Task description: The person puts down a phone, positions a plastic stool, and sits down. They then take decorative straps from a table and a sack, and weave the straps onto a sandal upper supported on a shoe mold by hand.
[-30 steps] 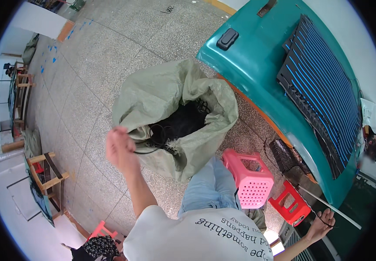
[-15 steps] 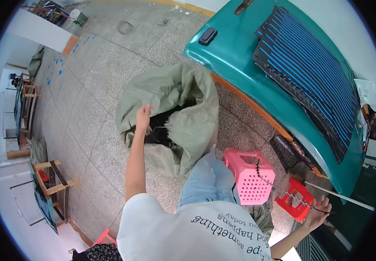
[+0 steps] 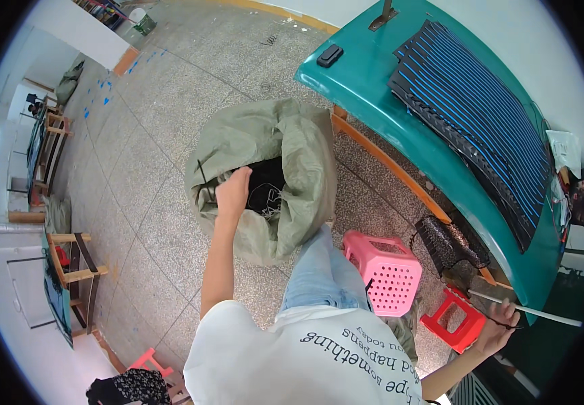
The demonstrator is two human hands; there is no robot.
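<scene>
A large grey-green woven sack point(image 3: 309, 169) stands on the floor before me with its mouth open. Dark material point(image 3: 265, 185) and loose pale threads show inside. My left hand point(image 3: 233, 194) is closed at the left of the sack's mouth; whatever its fingers hold is hidden. Beside it, a short thin black strip point(image 3: 202, 171) lies against the sack's fold. Out to the right, my right hand point(image 3: 496, 331) is closed on a thin dark cord point(image 3: 506, 325), most of which I cannot see. The hand is above the red stool's right side.
A pink stool point(image 3: 390, 280) and a red stool point(image 3: 453, 320) stand by my right leg. On the right a green panel table point(image 3: 353, 81) carries black sheets with blue stripes point(image 3: 481, 121). A white rod point(image 3: 548, 314) sticks out near my right hand. Wooden stands point(image 3: 79, 273) line the left wall.
My left hand has come down and right, from above the sack's left rim to its mouth. The long twisted dark cord that hung from my right hand across the stools no longer shows stretched out.
</scene>
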